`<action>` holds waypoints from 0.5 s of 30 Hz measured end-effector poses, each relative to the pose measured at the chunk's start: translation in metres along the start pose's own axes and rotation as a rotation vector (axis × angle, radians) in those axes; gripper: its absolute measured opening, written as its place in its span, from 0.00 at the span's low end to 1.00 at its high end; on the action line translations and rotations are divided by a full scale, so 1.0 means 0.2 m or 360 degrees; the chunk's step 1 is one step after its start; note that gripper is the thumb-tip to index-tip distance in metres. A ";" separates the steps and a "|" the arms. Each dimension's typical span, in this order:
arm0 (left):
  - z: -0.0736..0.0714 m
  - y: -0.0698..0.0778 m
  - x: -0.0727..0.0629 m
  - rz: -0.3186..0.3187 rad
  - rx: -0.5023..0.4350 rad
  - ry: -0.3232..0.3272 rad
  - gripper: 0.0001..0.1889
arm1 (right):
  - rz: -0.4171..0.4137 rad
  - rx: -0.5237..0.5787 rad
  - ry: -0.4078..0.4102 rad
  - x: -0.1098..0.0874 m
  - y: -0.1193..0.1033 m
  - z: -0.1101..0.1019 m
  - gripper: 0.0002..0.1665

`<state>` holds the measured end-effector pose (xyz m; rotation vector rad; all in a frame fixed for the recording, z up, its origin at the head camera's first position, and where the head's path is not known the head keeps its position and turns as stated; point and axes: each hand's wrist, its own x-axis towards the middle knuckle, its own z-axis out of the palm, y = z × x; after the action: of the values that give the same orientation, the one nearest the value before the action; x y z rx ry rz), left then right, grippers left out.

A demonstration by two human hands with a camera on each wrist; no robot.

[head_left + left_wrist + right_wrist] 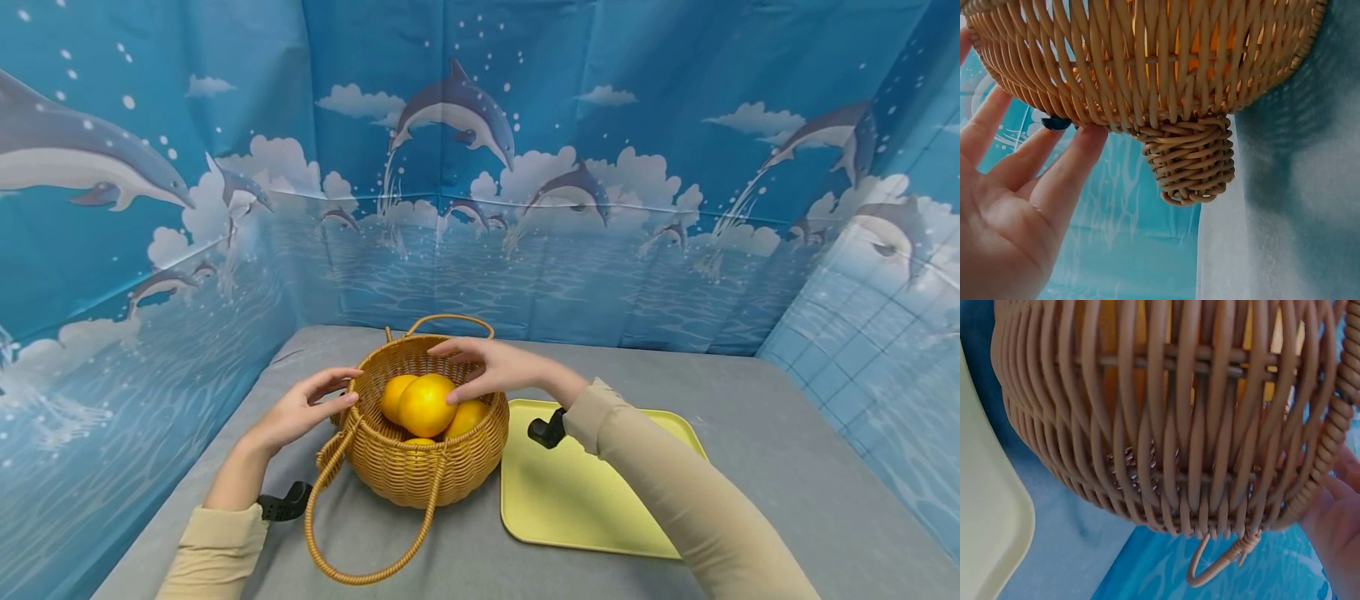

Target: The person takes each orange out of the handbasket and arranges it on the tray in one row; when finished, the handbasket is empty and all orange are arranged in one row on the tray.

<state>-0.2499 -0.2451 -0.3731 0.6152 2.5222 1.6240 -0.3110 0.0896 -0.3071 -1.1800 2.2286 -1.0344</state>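
A round woven wicker basket holds several oranges, one lying on top of the others. My left hand is at the basket's left side, fingers extended and fingertips at the rim. In the left wrist view its fingers reach the wicker wall beside a short woven lug. Over the right part of the opening is my right hand, its fingers spread above the oranges. The right thumb tip meets the side of the top orange in the head view. The right wrist view shows this hand partly hidden behind the rim.
A yellow tray lies right of the basket, under my right forearm. One basket handle hangs down in front; the other stands at the back. A grey cloth covers the table, and dolphin-print curtains surround it.
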 end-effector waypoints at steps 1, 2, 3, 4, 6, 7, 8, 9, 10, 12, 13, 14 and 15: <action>0.00 0.00 0.00 0.0008 0.0007 0.0001 0.24 | 0.0007 -0.0013 -0.0019 0.01 0.00 0.00 0.40; 0.00 0.00 0.00 0.0014 0.0012 0.0001 0.24 | 0.0007 -0.0032 -0.0036 0.02 -0.01 0.01 0.40; 0.00 0.00 0.00 0.0017 0.0017 0.0002 0.24 | 0.0007 -0.0048 -0.0049 0.03 -0.01 0.01 0.40; 0.00 0.00 0.00 0.0019 0.0019 0.0004 0.24 | -0.0005 -0.0057 -0.0066 0.03 -0.01 0.02 0.41; 0.00 -0.01 0.00 0.0024 0.0020 0.0006 0.24 | -0.0036 -0.0063 -0.0105 0.05 0.00 0.03 0.41; 0.00 0.00 0.00 0.0026 0.0017 0.0006 0.24 | -0.0054 -0.0066 -0.0120 0.06 0.01 0.03 0.41; 0.00 0.00 0.00 0.0027 0.0016 0.0007 0.24 | -0.0071 -0.0070 -0.0136 0.07 0.01 0.03 0.41; 0.00 0.00 0.00 0.0028 0.0015 0.0007 0.24 | -0.0086 -0.0070 -0.0151 0.07 0.01 0.04 0.41; 0.00 0.00 0.00 0.0028 0.0014 0.0006 0.24 | -0.0102 -0.0073 -0.0163 0.08 0.01 0.04 0.41; 0.00 0.00 0.00 0.0028 0.0014 0.0006 0.24 | -0.0117 -0.0082 -0.0179 0.08 0.01 0.04 0.41; 0.00 0.00 0.00 0.0027 0.0014 0.0005 0.24 | -0.0119 -0.0084 -0.0186 0.09 0.01 0.04 0.40; 0.00 -0.01 0.00 0.0027 0.0014 0.0004 0.23 | -0.0122 -0.0086 -0.0196 0.09 0.01 0.04 0.40; 0.00 -0.01 0.00 0.0027 0.0012 0.0001 0.23 | -0.0124 -0.0092 -0.0207 0.09 0.01 0.04 0.40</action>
<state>-0.2504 -0.2449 -0.3748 0.6388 2.5317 1.6207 -0.3178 0.0716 -0.3135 -1.3292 2.1398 -0.9003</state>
